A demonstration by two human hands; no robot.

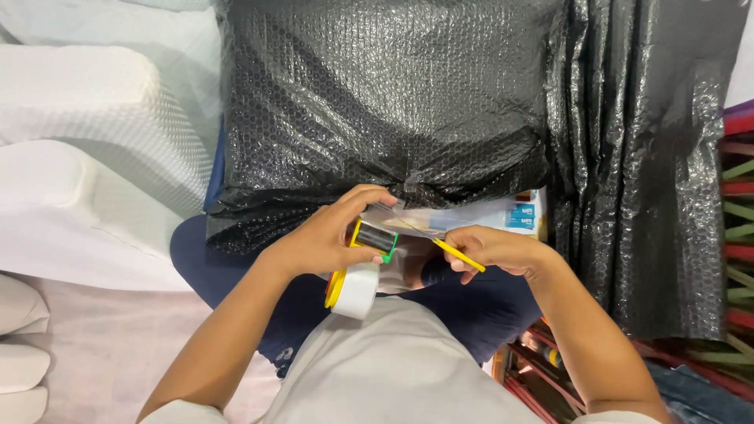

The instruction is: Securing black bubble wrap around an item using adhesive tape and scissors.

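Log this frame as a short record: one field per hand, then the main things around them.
left hand: grips a tape dispenser with a white tape roll
right hand: holds a yellow-handled cutter at the pulled-out tape strip
parcel: large, wrapped in black bubble wrap, just beyond the hands
loose black bubble wrap: hangs at the right
white foam pieces: at the left

White foam blocks stacked at left, pale sheet below them, red & green slatted crate at far right edge, blue denim btm right corner, red rods nearby
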